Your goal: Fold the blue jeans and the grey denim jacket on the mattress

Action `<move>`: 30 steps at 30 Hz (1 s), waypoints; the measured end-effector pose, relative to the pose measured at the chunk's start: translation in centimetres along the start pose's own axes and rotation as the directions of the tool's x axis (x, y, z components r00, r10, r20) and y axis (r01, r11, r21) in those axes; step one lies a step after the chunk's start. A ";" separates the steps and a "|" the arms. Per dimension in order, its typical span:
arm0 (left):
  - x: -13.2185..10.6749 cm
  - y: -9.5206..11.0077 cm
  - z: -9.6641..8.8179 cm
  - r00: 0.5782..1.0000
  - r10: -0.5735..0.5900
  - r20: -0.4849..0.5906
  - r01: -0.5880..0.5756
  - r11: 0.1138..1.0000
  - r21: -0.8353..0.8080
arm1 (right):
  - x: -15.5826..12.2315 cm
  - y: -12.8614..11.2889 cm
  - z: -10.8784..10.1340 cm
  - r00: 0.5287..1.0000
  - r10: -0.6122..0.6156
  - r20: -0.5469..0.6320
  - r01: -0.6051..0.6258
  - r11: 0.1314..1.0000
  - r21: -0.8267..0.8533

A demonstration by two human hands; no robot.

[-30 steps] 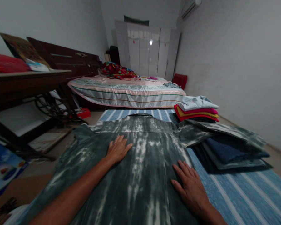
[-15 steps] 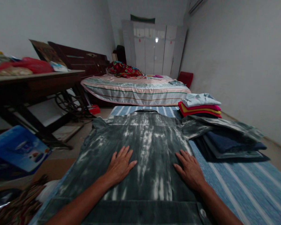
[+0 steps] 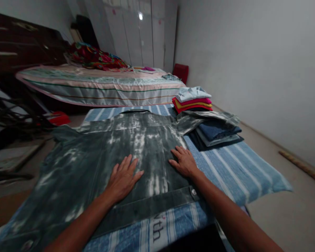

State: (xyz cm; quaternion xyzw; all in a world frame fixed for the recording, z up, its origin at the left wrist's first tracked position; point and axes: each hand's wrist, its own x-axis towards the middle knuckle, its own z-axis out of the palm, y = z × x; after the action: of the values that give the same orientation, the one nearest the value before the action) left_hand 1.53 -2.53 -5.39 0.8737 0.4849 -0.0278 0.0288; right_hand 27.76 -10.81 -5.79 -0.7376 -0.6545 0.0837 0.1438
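A dark green bleached denim jacket (image 3: 94,154) lies back-up and spread flat on a blue striped mat (image 3: 225,168). My left hand (image 3: 123,178) rests palm-down on the middle of the jacket's lower back, fingers spread. My right hand (image 3: 183,162) presses flat near the jacket's right edge, fingers stretched out. One jacket sleeve (image 3: 196,120) drapes to the right over a pile of folded dark clothes (image 3: 215,133). Neither hand holds anything.
A stack of folded red, yellow and pale blue clothes (image 3: 193,99) sits beyond the dark pile. A low bed with a striped cover (image 3: 99,89) lies further back, wardrobes (image 3: 136,35) behind it. Dark table legs (image 3: 13,115) stand at left. A wooden stick (image 3: 301,168) lies by the right wall.
The view has swung to the right and down. Both hands have slid toward me down the jacket's back, still flat on the cloth; the hem and mat edge now show.
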 end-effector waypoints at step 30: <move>-3.4 -5.0 -0.7 0.981 -0.189 0.034 0.183 0.976 0.121 | 0.6 0.7 0.8 0.959 0.171 -0.228 -0.173 0.985 0.010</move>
State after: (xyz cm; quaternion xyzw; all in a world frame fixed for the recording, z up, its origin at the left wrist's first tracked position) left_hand -4.46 -2.68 -4.57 0.8238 0.5613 -0.0786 -0.0141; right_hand 28.25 -10.24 -6.78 -0.7970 -0.5676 0.0075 0.2062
